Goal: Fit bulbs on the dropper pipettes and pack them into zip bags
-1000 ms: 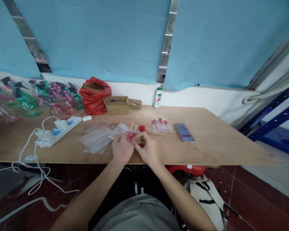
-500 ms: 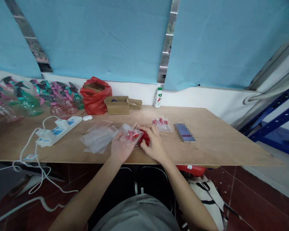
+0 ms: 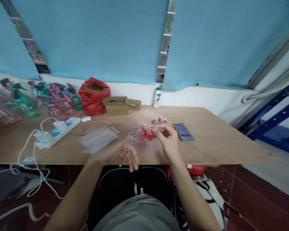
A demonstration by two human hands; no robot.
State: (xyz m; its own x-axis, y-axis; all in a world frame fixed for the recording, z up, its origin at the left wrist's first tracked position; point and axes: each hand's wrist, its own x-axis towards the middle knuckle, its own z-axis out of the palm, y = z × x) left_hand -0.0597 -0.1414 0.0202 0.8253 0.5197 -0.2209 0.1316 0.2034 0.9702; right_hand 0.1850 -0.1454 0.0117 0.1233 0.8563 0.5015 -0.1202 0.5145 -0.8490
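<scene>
My right hand point(image 3: 170, 139) pinches the top edge of a clear zip bag point(image 3: 150, 147), which hangs over the table. Inside it are several small red pieces point(image 3: 147, 133), partly blurred by motion. My left hand point(image 3: 126, 155) is off the bag, low by the table's front edge, its fingers loosely apart and holding nothing. Behind and left of the held bag lie thin metal shafts point(image 3: 133, 131), partly covered by it. Another clear bag with red pieces point(image 3: 159, 120) rests just beyond my right hand. A stack of flat clear zip bags point(image 3: 98, 139) lies to the left.
A phone point(image 3: 183, 132) is right of my right hand. A white bottle point(image 3: 156, 97), a cardboard box point(image 3: 116, 106) and a red plastic bag point(image 3: 93, 99) stand toward the wall. On the left are a power strip point(image 3: 56, 132) with cables and several spray bottles point(image 3: 26, 104).
My left hand has let go of the clear bag and moved down and left. My right hand has left the red pile, moved right, and now holds the bag by its top.
</scene>
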